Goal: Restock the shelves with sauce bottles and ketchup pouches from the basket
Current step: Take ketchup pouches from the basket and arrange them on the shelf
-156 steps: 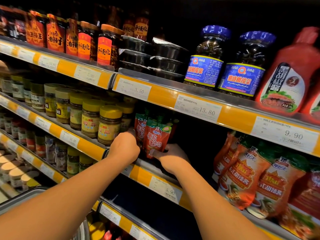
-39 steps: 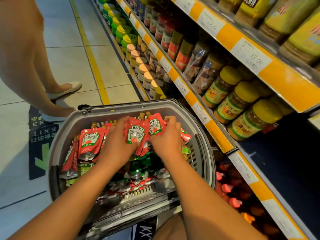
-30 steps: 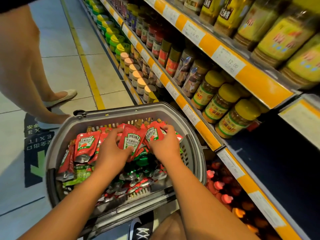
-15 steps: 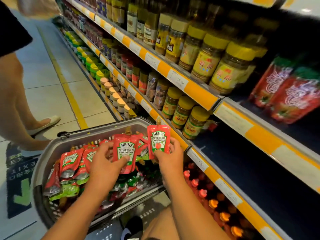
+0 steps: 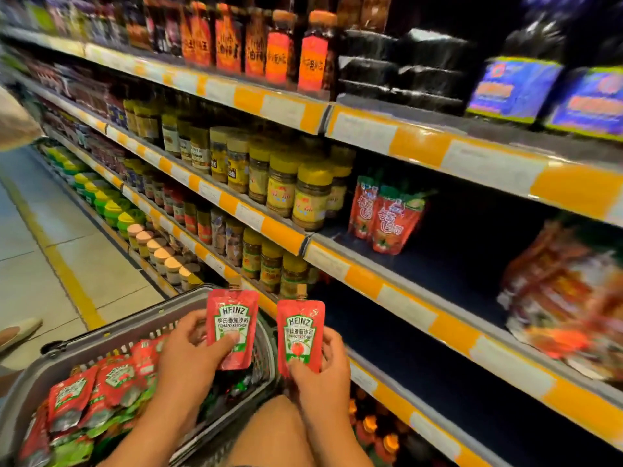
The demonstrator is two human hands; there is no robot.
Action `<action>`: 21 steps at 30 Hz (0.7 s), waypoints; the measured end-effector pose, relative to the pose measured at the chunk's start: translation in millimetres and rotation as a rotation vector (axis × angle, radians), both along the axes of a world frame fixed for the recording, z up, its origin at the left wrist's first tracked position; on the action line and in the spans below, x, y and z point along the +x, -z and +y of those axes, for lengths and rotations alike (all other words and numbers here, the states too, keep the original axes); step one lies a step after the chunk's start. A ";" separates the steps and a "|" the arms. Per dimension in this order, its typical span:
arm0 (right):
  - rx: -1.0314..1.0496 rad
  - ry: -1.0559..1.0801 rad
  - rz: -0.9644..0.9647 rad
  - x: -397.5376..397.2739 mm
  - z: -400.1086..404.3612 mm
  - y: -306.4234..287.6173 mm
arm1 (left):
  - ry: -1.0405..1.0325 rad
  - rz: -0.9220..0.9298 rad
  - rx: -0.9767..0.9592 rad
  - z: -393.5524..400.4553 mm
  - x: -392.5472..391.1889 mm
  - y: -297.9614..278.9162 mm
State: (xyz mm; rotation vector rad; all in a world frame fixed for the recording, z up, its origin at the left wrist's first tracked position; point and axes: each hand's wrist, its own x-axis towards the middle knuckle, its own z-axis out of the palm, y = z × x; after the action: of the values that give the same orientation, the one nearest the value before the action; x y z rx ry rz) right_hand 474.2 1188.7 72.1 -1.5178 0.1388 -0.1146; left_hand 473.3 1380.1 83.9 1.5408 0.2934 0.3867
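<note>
My left hand (image 5: 192,355) grips a red Heinz ketchup pouch (image 5: 232,318) upright above the grey basket (image 5: 111,335). To its right, my right hand (image 5: 320,365) holds a second Heinz pouch (image 5: 300,332), also upright. Both are lifted clear of the basket, which is full of red pouches (image 5: 97,385) at the lower left. On the middle shelf (image 5: 401,291) stand two or three red pouches (image 5: 384,217) next to yellow-lidded jars (image 5: 306,193). The dark shelf floor to their right is bare.
Shelves with orange price strips run from upper left to lower right. Large red sauce bags (image 5: 566,291) lie at the right of the middle shelf. Jars fill the lower shelves. Another person's foot (image 5: 17,332) stands on the tiled aisle at the left.
Both hands have lifted a pouch each out of the basket and raised them. My view has swung up from the basket toward the shelves.
</note>
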 end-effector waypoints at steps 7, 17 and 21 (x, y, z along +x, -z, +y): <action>-0.029 0.157 -0.157 -18.8 -70.8 -65.3 | 0.179 -0.045 -0.022 -46.0 9.2 -41.7; -0.080 0.337 -0.277 -16.2 -150.9 -136.8 | 0.420 -0.160 0.003 -119.3 37.5 -112.1; -0.138 0.365 -0.253 -8.1 -172.0 -147.8 | 0.477 -0.150 -0.022 -145.3 56.9 -126.3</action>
State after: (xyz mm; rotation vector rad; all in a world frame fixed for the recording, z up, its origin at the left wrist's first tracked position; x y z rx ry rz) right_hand 466.1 1016.7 219.9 -1.5884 0.2072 -0.6155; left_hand 530.2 1234.8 210.2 1.4951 -0.1874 0.1193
